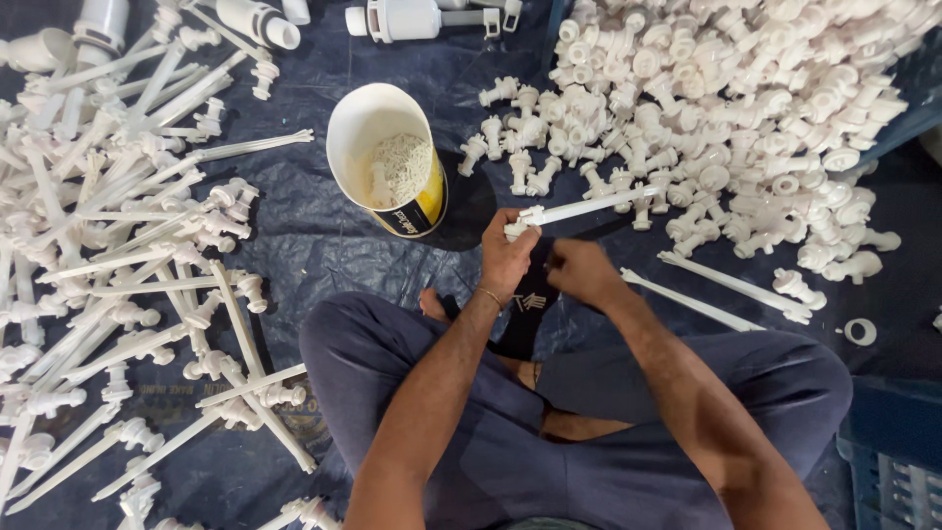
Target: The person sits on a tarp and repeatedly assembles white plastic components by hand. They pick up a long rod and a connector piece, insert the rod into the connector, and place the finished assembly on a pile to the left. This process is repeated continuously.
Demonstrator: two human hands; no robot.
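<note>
Seated cross-legged on a dark blue plastic sheet (pixel 324 236), in dark blue trousers (pixel 392 363).

Left hand (pixel 507 257): closed around the near end of a long white plastic rod (pixel 589 205), a thin bangle (pixel 490 295) at the wrist. Rod held roughly level, running from the left hand up and away to the right, its far end over the edge of the heap beyond.

Right hand (pixel 581 272): just right of the left hand, slightly below the rod, fingers curled shut; contents hidden, so hold not determinable.

Just right of the right hand: two more long white rods (pixel 731 290) lying flat on the sheet, side by side, and farther right a small white plastic ring (pixel 861 331).

Just beyond the left hand, to its left: a white and yellow cylindrical tub (pixel 388 157), tipped towards the camera, partly filled with small white pieces (pixel 400 165).

Well left of the left hand: a spread pile of assembled white rods with threaded fittings on their ends (pixel 128 275), crossing one another.

Beyond both hands, to the upper right: a large heap of short white threaded plastic fittings (pixel 726 108).

Farthest, along the top edge: larger white plastic pipe parts (pixel 412 20).

Near right corner, beside the right knee: a blue plastic crate (pixel 898 461).
</note>
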